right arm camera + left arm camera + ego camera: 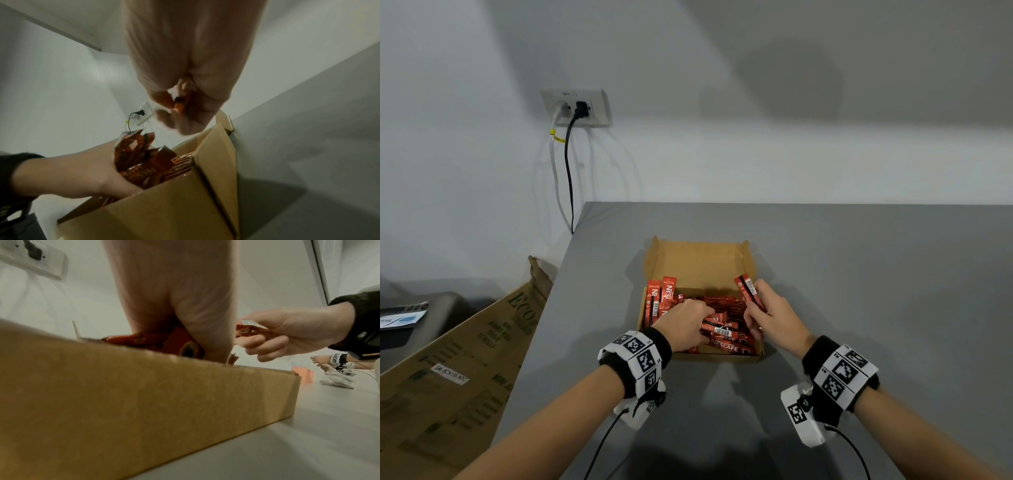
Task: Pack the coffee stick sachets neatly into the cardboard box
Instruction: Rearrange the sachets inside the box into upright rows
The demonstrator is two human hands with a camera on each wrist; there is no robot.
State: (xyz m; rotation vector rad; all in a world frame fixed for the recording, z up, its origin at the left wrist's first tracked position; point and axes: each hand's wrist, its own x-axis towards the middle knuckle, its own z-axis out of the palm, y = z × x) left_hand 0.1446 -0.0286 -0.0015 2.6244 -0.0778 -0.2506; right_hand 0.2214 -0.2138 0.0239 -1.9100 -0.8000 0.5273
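Right, both wrists low in frame, bands with black-and-white markers. Left hand (686,328) reaches into the box (722,358) at centre, fingers curled down among the loose sachets (726,337); whether it actually grips one I cannot tell. Right hand (774,317) over the box's right side, fingers curled round a few sachets, their ends sticking up toward the lid (700,262). More sachets stand upright at the box's left wall. Box sits open on the grey table (859,274), lid folded back. Brown cardboard sheet (448,377) leans at lower left. Wall socket (575,108) with two cables, upper left.
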